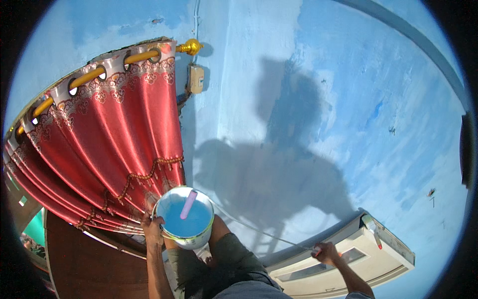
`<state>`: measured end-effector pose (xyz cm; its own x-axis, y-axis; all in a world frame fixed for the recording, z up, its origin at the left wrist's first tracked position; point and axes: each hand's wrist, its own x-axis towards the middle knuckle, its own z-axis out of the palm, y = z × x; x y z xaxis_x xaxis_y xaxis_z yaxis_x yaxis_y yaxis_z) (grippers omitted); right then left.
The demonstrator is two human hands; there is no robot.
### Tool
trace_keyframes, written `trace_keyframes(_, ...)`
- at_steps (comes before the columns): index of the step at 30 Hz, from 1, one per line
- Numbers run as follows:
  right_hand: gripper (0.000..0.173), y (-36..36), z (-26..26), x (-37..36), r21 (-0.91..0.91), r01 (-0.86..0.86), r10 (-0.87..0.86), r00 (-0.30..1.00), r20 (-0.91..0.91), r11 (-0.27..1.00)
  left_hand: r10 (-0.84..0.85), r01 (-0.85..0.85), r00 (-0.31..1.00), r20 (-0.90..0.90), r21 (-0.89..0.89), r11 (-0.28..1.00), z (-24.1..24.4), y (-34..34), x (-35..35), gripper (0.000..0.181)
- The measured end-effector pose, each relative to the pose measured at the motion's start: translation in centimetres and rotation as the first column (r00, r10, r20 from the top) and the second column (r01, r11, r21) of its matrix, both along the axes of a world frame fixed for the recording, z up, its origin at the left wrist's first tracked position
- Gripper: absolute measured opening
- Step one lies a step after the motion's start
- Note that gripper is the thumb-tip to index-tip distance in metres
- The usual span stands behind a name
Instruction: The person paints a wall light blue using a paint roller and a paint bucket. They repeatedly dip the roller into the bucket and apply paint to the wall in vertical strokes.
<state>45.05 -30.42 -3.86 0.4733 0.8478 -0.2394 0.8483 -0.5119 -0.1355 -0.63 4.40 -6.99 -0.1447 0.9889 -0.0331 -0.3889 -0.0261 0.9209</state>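
Observation:
A white plastic bucket (198, 244) of blue paint rests near my knees, with a pale purple stick-like piece (189, 204) standing in it. My left hand (153, 224) grips the bucket's rim at its left side. At the lower right, my right hand (326, 254) is closed around the red handle of a tool, whose thin metal rod runs back toward the bucket. The tool's far end is hidden behind or inside the bucket. A paintbrush (370, 226) lies on top of the white cabinet, right of my right hand.
A red curtain (123, 123) hangs from a golden rod (87, 76) at the left. Ahead is the patchy blue wall (347, 112), carrying my shadow. An electrical box (196, 79) is fixed beside the curtain. The white cabinet (328, 276) stands at the lower right.

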Motion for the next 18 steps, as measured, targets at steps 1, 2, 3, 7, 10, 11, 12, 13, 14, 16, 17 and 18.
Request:
trace_keyframes(1, 0.032, 0.4, 0.2, -0.6, 0.017, 0.027, -0.025, 0.993, -0.113, 1.0, 0.021, -0.021, 1.0, 0.003, 0.033, 0.999, -0.3, 0.0, -0.3, 0.022)
trace_keyframes(2, 0.032, -0.6, -2.4, 0.3, 0.143, -0.034, 0.055, 0.987, -0.149, 0.989, -0.002, 0.002, 0.999, 0.05, 0.013, 1.0, 0.8, -0.6, -0.2, 0.021)
trace_keyframes(3, 0.031, -0.1, -2.1, -0.8, 0.29, -0.022, 0.084, 0.976, -0.203, 0.957, 0.007, -0.007, 0.998, 0.06, 0.005, 1.0, 0.7, -0.4, -0.4, 0.021)
trace_keyframes(7, 0.031, 4.4, 1.6, -4.7, 0.339, 0.09, 0.004, 0.964, -0.265, 0.936, 0.01, -0.007, 0.995, 0.102, -0.025, 1.0, -1.1, 0.1, -2.4, 0.022)
trace_keyframes(10, 0.025, 7.7, 1.9, -5.0, 0.512, 0.177, 0.049, 0.916, -0.398, 0.841, 0.033, -0.029, 0.989, 0.144, -0.032, 0.999, -0.9, 0.4, -3.4, 0.023)
trace_keyframes(11, 0.023, 8.9, 1.7, -4.9, 0.585, 0.179, 0.108, 0.901, -0.421, 0.791, 0.039, -0.035, 0.99, 0.133, -0.036, 0.999, -0.6, 0.5, -3.8, 0.023)
trace_keyframes(12, 0.021, 10.3, 2.5, -5.5, 0.624, 0.228, 0.155, 0.853, -0.498, 0.747, 0.049, -0.044, 0.992, 0.118, -0.044, 0.998, -0.3, 0.4, -4.2, 0.023)
trace_keyframes(13, 0.019, 12.2, 3.6, -6.2, 0.654, 0.28, 0.209, 0.798, -0.566, 0.703, 0.059, -0.054, 0.993, 0.104, -0.051, 0.997, -0.2, 0.3, -4.7, 0.023)
trace_keyframes(14, 0.018, 13.9, 4.3, -7.1, 0.675, 0.331, 0.269, 0.734, -0.623, 0.659, 0.068, -0.063, 0.988, 0.136, -0.042, 0.997, -1.5, 0.7, -5.7, 0.023)
trace_keyframes(16, 0.02, 16.9, 3.9, -7.2, 0.77, 0.319, 0.382, 0.724, -0.574, 0.553, 0.054, -0.053, 0.986, 0.155, -0.012, 0.999, -2.2, 0.6, -6.6, 0.023)
trace_keyframes(17, 0.021, 18.4, 3.9, -7.2, 0.811, 0.311, 0.435, 0.719, -0.542, 0.495, 0.047, -0.049, 0.985, 0.166, 0.003, 0.999, -2.3, 0.6, -6.9, 0.023)
trace_keyframes(18, 0.019, 20.3, 4.5, -7.8, 0.792, 0.341, 0.411, 0.712, -0.57, 0.507, 0.083, -0.084, 0.982, 0.168, -0.001, 0.996, -2.2, 0.4, -7.4, 0.022)
